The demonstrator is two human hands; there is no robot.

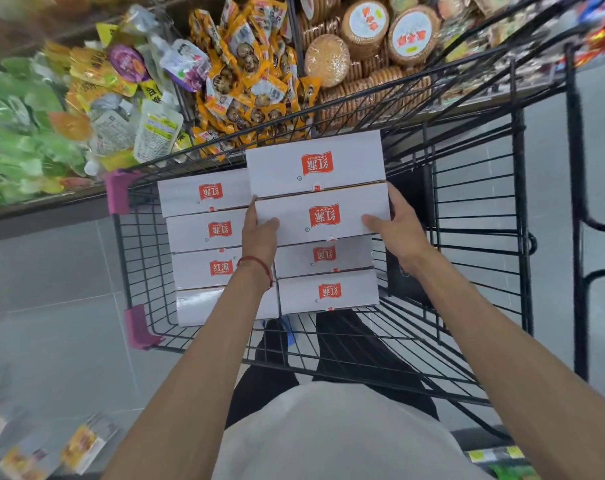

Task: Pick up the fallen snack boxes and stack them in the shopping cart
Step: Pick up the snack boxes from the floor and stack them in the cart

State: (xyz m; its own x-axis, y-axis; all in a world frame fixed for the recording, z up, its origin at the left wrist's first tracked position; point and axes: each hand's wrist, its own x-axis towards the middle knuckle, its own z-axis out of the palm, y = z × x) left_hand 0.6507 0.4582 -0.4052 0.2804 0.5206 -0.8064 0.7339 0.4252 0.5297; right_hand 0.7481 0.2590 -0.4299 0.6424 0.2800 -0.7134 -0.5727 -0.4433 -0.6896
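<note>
Left hand (pixel 259 233), right hand (pixel 396 230) — snack box (pixel 323 218) between them, over cart (pixel 118 192)

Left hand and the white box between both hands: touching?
Touching. In the head view the left hand lays its thumb on the white box and curls fingers over its left edge.

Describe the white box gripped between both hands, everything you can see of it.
The flat white cardboard box is a closed rectangle, level, bearing a red-orange flag logo with white characters, upside down to the camera, and a small circled mark. The left hand grips its left end and the right hand its right end, thumbs on top. It lies over the right-hand stack of white boxes in the black wire shopping cart, its far edge against a second white box. Whether it rests on the stack cannot be told.
</note>
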